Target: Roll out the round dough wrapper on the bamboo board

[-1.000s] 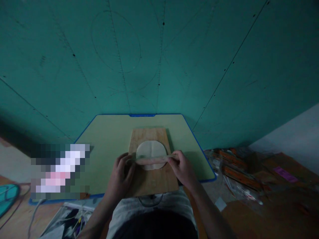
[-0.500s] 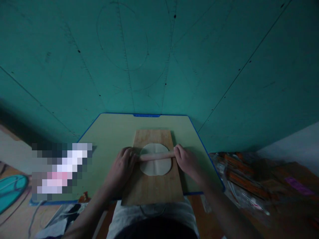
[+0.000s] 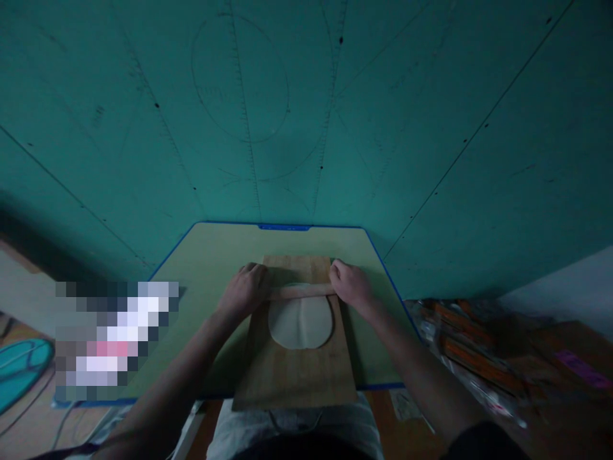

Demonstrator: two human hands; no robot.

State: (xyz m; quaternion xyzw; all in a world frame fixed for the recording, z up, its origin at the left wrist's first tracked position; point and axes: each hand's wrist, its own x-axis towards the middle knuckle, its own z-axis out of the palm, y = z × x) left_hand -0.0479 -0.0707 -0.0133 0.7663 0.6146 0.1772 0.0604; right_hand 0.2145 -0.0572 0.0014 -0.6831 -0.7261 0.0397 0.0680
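A wooden rolling pin point(image 3: 301, 292) lies crosswise over the far edge of a flat, pale, roundish sheet of dough point(image 3: 301, 322). My left hand point(image 3: 246, 285) is closed round the pin's left end, and my right hand point(image 3: 350, 281) grips its right end. Beneath the dough is a wooden cutting board point(image 3: 297, 380), its near end reaching past the table's front edge. A faint crease runs down the middle of the dough. The pin covers part of the dough's far side.
The pale table point(image 3: 191, 268) has a blue rim and stands against a green wall point(image 3: 287, 128). A blurred-out patch point(image 3: 119, 332) covers something at the table's left. On the right are plastic-wrapped orange items point(image 3: 474, 358); a teal round object point(image 3: 23, 370) is at far left.
Both hands have pushed the rolling pin away from me, from the middle of the dough to its far edge. The view has shifted slightly.
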